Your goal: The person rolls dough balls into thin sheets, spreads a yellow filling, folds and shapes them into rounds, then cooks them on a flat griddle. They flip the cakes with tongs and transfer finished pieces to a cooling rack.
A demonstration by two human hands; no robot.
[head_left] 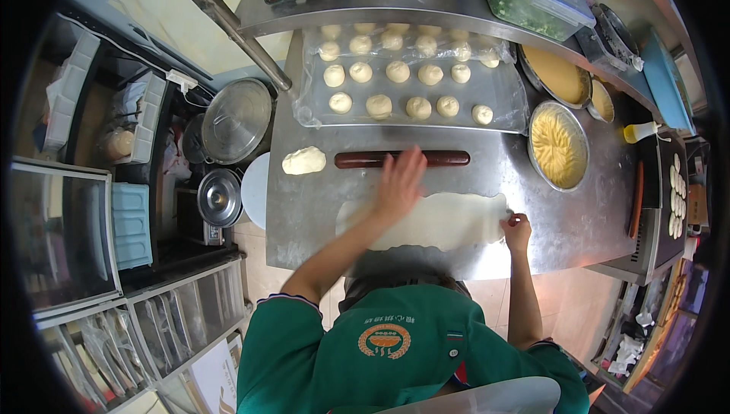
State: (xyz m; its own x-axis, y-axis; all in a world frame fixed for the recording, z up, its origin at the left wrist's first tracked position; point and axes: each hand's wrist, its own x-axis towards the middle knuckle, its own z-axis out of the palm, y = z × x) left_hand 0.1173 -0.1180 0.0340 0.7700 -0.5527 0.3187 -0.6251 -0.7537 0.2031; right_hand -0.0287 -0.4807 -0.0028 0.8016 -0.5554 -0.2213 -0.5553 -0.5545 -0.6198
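Observation:
A thin pale dough sheet lies spread along the near side of the steel table. My right hand is closed at its right edge, the fingertips pinching the dough there. Just beyond the sheet rests a dark brown rolling pin, lying crosswise. My left hand, slightly blurred, reaches over the far edge of the sheet with fingers stretched out, their tips over the middle of the pin. Whether they touch the pin I cannot tell. A lump of dough sits left of the pin.
Behind the pin, a tray holds several dough balls partly under clear plastic. At right stand a metal bowl of yellow filling and a larger bowl. A steel shelf overhangs the back, carrying a lidded plastic box.

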